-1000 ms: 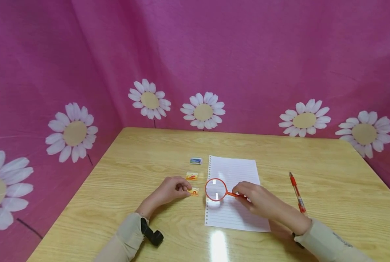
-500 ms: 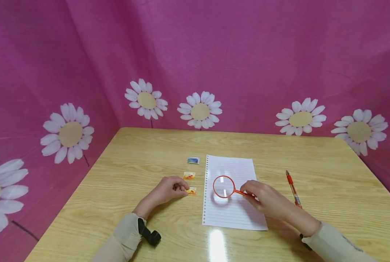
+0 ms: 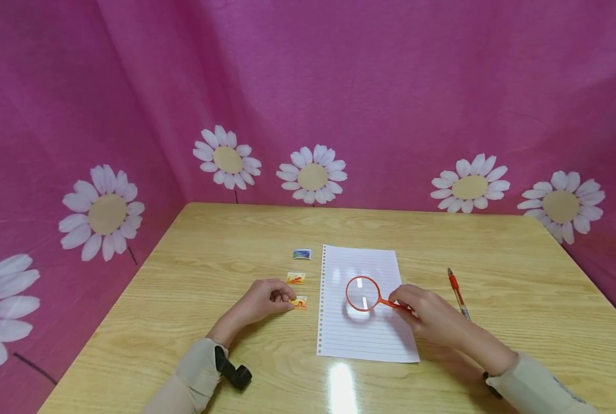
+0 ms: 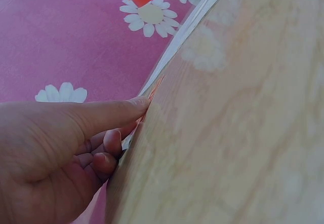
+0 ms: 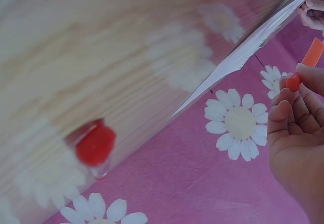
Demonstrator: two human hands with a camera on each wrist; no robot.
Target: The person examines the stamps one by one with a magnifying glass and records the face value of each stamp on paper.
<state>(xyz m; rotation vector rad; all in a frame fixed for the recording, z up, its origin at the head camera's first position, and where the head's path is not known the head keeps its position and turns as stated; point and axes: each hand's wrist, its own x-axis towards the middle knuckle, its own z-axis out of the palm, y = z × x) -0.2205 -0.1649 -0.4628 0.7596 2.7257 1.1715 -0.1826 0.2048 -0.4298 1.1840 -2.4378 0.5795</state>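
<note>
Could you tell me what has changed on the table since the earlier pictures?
The right hand has moved the round red-rimmed magnifying glass rightward: its lens crossed the left edge of the white lined paper sheet before, now appears wholly over it. Nothing was visibly grasped or released. The left hand still touches the nearest small yellow-and-red card; the sheet and slim red pen stayed put.
</note>
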